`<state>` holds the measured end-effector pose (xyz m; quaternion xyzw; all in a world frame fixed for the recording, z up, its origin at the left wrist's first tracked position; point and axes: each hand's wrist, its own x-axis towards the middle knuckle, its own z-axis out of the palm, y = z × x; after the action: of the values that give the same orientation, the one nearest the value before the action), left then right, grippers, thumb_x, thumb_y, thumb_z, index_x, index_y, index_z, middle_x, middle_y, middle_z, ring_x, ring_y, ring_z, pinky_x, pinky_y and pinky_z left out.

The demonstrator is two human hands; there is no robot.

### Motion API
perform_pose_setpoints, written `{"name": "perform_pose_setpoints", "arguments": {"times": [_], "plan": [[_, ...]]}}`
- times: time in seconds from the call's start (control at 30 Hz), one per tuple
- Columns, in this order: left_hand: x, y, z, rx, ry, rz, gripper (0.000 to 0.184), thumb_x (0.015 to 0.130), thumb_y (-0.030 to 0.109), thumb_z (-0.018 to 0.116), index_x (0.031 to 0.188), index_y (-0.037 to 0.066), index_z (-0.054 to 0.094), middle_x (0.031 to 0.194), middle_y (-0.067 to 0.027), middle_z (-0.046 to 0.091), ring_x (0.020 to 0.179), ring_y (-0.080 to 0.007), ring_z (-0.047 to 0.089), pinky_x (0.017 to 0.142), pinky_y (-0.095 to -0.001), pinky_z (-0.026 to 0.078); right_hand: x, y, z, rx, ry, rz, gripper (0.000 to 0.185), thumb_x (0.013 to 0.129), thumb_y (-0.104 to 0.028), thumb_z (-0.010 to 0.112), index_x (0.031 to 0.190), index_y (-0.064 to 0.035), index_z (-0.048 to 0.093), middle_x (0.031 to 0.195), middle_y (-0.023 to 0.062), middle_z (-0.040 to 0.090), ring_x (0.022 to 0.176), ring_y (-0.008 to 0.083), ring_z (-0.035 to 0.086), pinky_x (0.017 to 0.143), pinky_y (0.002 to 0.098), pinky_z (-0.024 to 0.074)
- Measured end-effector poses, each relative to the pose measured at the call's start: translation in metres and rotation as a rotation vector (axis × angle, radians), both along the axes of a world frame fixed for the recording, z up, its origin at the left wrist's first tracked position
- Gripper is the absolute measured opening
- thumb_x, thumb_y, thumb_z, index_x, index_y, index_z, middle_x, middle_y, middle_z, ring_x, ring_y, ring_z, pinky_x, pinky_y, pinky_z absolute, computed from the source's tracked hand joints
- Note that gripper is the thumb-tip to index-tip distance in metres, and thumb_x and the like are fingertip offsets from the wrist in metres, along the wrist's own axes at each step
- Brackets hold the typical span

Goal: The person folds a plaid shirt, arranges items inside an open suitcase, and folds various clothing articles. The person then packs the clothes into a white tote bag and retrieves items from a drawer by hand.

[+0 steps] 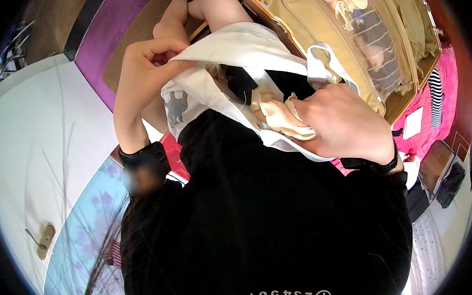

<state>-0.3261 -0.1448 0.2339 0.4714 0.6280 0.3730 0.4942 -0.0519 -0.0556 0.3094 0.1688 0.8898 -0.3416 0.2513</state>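
Note:
A white cloth tote bag (236, 43) with a grey animal print lies across my lap, its mouth pulled open. My left hand (147, 68) pinches the bag's rim at the left. At the right side of the mouth, my right hand (349, 121) reaches in with its fingers curled on a crumpled beige cloth (278, 112). Black items (287, 83) show deeper inside the bag. One white strap (326, 59) loops up beside my right hand. The fingertips of my right hand are partly hidden by the cloth.
An open yellow-lined suitcase (301, 25) stands at the upper right, with things behind its mesh pocket (377, 53). A pink fluffy cover (446, 105) bears a striped cloth (436, 99) and a white card (413, 123). A white door (50, 132) is at the left.

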Motion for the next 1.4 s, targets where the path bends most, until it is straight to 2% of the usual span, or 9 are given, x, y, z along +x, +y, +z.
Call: {"name": "perform_pose_setpoints", "arguments": {"times": [0.2, 0.37, 0.5, 0.57, 0.67, 0.73, 1.13, 1.3, 1.4], "plan": [[0.006, -0.004, -0.004, -0.034, -0.043, 0.072, 0.012, 0.078, 0.006, 0.068, 0.085, -0.003, 0.068, 0.072, 0.0, 0.063, 0.064, -0.0031, 0.053, 0.058, -0.0183, 0.04, -0.008, -0.001, -0.009, 0.016, 0.01, 0.023, 0.028, 0.069, -0.021, 0.069, 0.08, 0.0025, 0.06, 0.065, 0.017, 0.06, 0.068, 0.0317, 0.063, 0.062, 0.0397, 0.0484], [0.028, -0.004, -0.016, 0.013, -0.043, 0.091, 0.014, 0.079, 0.009, 0.068, 0.085, -0.004, 0.067, 0.068, 0.002, 0.061, 0.062, -0.0025, 0.051, 0.055, -0.018, 0.039, -0.022, -0.016, -0.058, 0.295, 0.507, -0.028, 0.029, 0.072, -0.019, 0.065, 0.087, 0.0048, 0.06, 0.09, 0.0146, 0.058, 0.09, 0.0268, 0.058, 0.073, 0.0369, 0.0494], [0.05, 0.0, -0.014, 0.025, -0.131, 0.17, 0.015, 0.08, 0.011, 0.068, 0.083, -0.003, 0.065, 0.065, 0.0036, 0.056, 0.06, -0.0024, 0.047, 0.053, -0.0182, 0.037, -0.053, -0.019, -0.098, 0.073, 0.491, -0.176, 0.027, 0.073, -0.012, 0.057, 0.092, 0.0074, 0.054, 0.099, 0.0208, 0.055, 0.082, 0.0354, 0.057, 0.071, 0.0413, 0.0482], [0.058, 0.003, -0.013, 0.066, -0.15, 0.225, 0.015, 0.081, 0.012, 0.067, 0.082, -0.003, 0.065, 0.065, 0.0033, 0.056, 0.06, -0.0026, 0.047, 0.053, -0.0185, 0.036, -0.057, -0.015, -0.117, -0.008, 0.545, -0.013, 0.029, 0.075, -0.014, 0.058, 0.097, 0.004, 0.054, 0.098, 0.0204, 0.056, 0.087, 0.0343, 0.057, 0.078, 0.0405, 0.0474], [0.076, -0.002, -0.022, 0.08, -0.182, 0.184, 0.009, 0.084, 0.007, 0.064, 0.085, -0.002, 0.065, 0.075, 0.0018, 0.061, 0.066, -0.0033, 0.053, 0.057, -0.019, 0.042, -0.062, -0.012, -0.13, -0.568, 0.38, -0.436, 0.031, 0.083, -0.019, 0.06, 0.107, 0.0001, 0.054, 0.106, 0.0124, 0.057, 0.102, 0.0192, 0.054, 0.09, 0.0329, 0.043], [0.093, -0.004, -0.021, 0.063, -0.172, 0.079, 0.009, 0.084, 0.007, 0.064, 0.084, -0.002, 0.064, 0.072, 0.0006, 0.06, 0.064, -0.0036, 0.052, 0.056, -0.0201, 0.042, -0.06, -0.008, -0.138, -0.704, 0.357, -0.565, 0.031, 0.083, -0.019, 0.059, 0.107, 0.0001, 0.054, 0.106, 0.0122, 0.058, 0.102, 0.019, 0.055, 0.09, 0.0327, 0.0432], [0.103, 0.01, -0.049, 0.214, -0.151, 0.148, 0.016, 0.084, 0.01, 0.065, 0.09, -0.005, 0.063, 0.066, -0.0043, 0.061, 0.06, -0.0036, 0.052, 0.051, -0.022, 0.042, -0.056, 0.013, -0.207, -0.633, 0.446, -0.594, 0.029, 0.088, -0.021, 0.055, 0.108, 0.0, 0.056, 0.104, 0.011, 0.06, 0.101, 0.0178, 0.055, 0.088, 0.0315, 0.0447], [0.089, 0.01, -0.05, 0.248, -0.038, 0.307, 0.016, 0.083, 0.009, 0.065, 0.09, -0.006, 0.064, 0.069, -0.0033, 0.063, 0.061, -0.0051, 0.054, 0.053, -0.0211, 0.042, -0.046, -0.018, -0.192, -0.771, 0.528, -0.899, 0.03, 0.09, -0.017, 0.054, 0.114, -0.001, 0.054, 0.111, 0.0092, 0.058, 0.104, 0.0185, 0.054, 0.091, 0.0304, 0.0435], [0.077, 0.009, -0.06, 0.246, -0.063, 0.369, 0.014, 0.083, 0.006, 0.063, 0.09, -0.006, 0.064, 0.072, -0.0036, 0.064, 0.063, -0.0059, 0.056, 0.055, -0.0205, 0.043, -0.062, -0.005, -0.104, -0.462, 0.275, -0.587, 0.039, 0.086, -0.016, 0.057, 0.122, -0.0029, 0.049, 0.111, 0.0098, 0.057, 0.103, 0.0203, 0.054, 0.088, 0.0307, 0.0434]]}}
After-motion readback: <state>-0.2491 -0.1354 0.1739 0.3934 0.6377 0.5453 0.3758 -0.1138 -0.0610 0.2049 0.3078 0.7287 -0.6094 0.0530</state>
